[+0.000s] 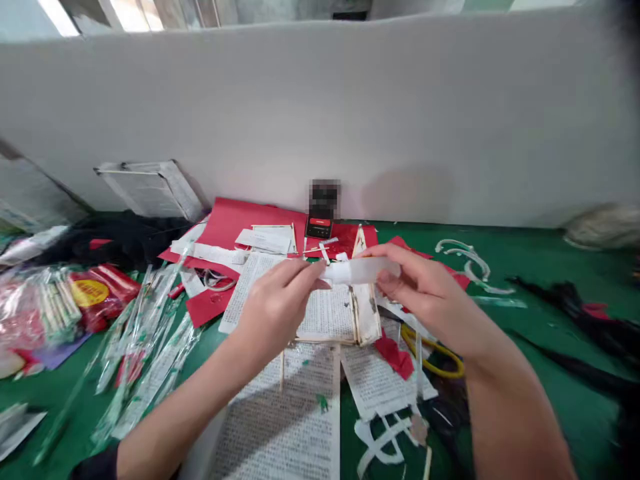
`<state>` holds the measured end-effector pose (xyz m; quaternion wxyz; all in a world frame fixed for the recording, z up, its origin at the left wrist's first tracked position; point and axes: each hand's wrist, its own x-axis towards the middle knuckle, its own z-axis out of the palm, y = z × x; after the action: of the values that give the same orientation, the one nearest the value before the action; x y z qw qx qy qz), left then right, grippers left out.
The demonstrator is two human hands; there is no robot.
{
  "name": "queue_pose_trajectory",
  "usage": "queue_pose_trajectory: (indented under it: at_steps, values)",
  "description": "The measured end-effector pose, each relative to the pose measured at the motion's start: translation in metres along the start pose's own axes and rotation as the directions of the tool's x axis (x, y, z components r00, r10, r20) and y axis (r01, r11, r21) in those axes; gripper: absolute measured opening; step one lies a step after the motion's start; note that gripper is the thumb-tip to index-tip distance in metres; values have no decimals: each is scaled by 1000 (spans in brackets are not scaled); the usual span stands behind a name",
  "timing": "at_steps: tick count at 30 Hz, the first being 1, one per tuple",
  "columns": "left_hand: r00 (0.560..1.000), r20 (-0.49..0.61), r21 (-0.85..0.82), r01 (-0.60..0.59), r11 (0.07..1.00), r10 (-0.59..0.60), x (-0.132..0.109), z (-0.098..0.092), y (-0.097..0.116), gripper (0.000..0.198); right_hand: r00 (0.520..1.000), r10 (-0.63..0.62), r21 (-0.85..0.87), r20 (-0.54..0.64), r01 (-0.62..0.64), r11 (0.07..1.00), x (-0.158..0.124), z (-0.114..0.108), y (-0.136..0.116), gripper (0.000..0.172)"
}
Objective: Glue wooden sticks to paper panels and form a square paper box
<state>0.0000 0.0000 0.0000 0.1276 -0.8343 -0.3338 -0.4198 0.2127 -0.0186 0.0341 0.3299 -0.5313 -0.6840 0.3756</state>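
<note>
My left hand (277, 303) and my right hand (423, 290) are raised over the green table (540, 347). Between them they hold a white tube-like object (360, 270), perhaps a glue tube. The left fingers pinch its left end, which looks like a cap. The right fingers wrap round its body. Below the hands lie printed paper sheets (290, 413) and a small wooden stick frame (365, 313) with paper glued on it.
Red paper (235, 223) lies by the white wall. A small black device (320, 228) stands behind it. Clear plastic wrappers (145, 347) and red packets (100, 293) crowd the left. Yellow-handled scissors (435, 357), white paper scraps (465, 260) and dark cloth (590, 320) lie at right.
</note>
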Motion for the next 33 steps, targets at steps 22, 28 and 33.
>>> queue_pose_trajectory:
  at_steps: [22, 28, 33]
  values:
    - [960, 276, 342, -140, 929, 43, 29, 11, 10, 26, 969, -6, 103, -247, 33, 994, 12, 2, 7, 15]
    - [953, 252, 44, 162, 986, -168, 22, 13, 18, 14, 945, -46, 74, -323, 74, 995, -1, -17, 3, 15]
    - [960, 268, -94, 111, 989, -82, 2, 32, 27, 29, 871, -44, 237, -489, 181, 954, -9, -29, 1, 14]
